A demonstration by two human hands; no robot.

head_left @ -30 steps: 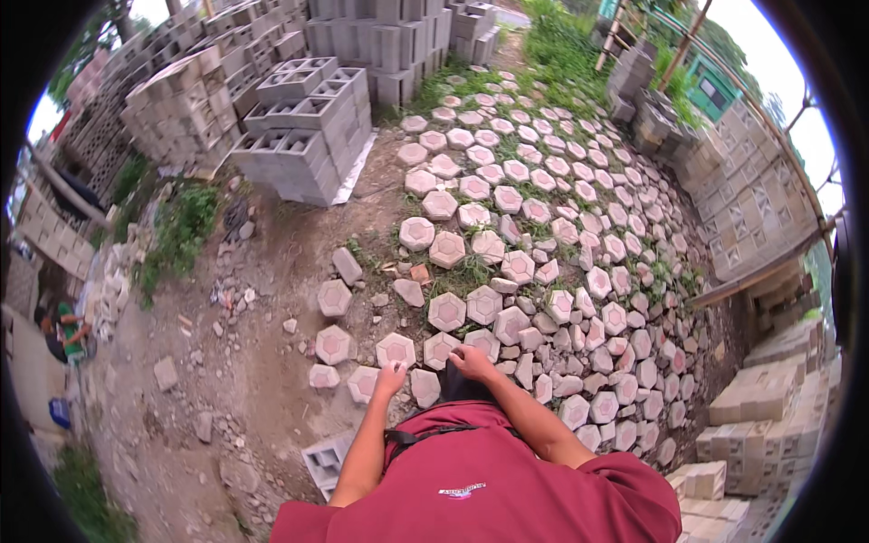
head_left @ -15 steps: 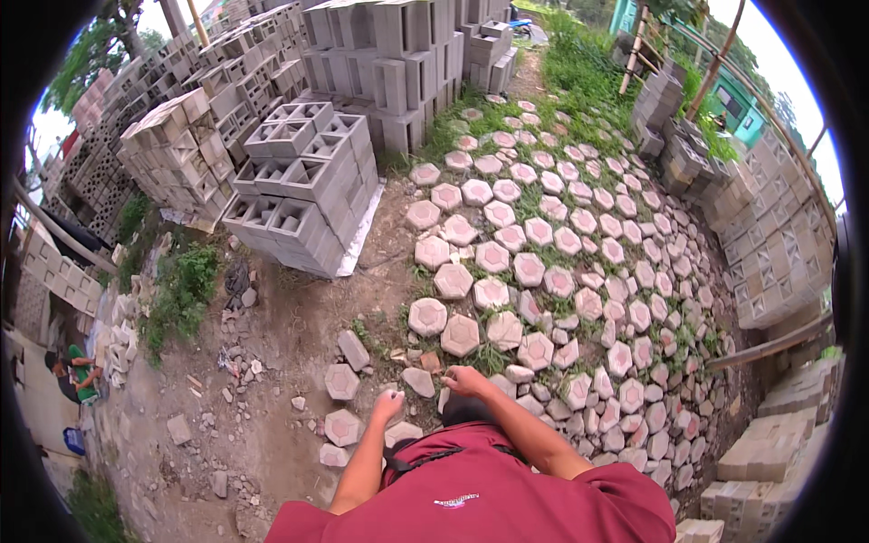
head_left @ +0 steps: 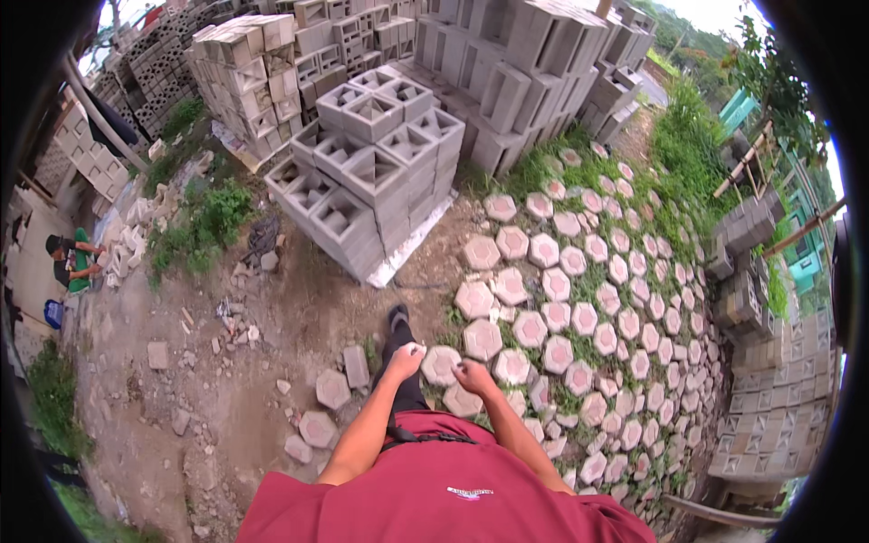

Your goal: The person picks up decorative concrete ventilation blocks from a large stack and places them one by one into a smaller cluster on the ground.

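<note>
I stand in an outdoor yard where concrete blocks are made or stored: grey hollow blocks (head_left: 380, 172) in stacks, hexagonal paving stones (head_left: 557, 285) on bare earth, with weeds between them.
</note>
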